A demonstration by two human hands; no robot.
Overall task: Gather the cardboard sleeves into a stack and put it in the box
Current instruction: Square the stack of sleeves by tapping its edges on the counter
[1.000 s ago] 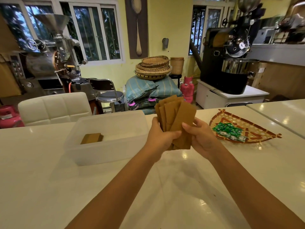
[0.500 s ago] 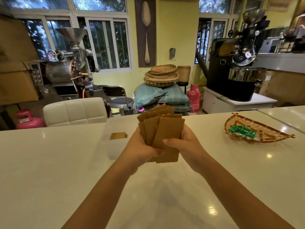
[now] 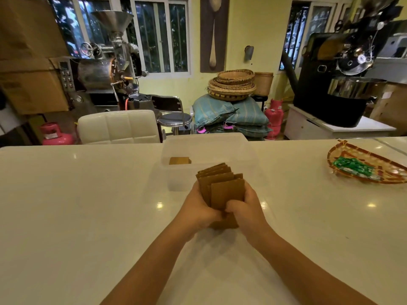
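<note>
Brown cardboard sleeves [image 3: 221, 188] stand on edge on the white table [image 3: 88, 205], just in front of the translucent plastic box [image 3: 176, 183], fanned and uneven at the top. I have my left hand [image 3: 197, 211] and right hand [image 3: 246, 208] clamped on the bundle from both sides. I judge them light, flat and stiff yet slippery against each other, so I would squeeze the broad faces low down and tap the edges level; one stack [image 3: 179, 160] already lies in the box
</note>
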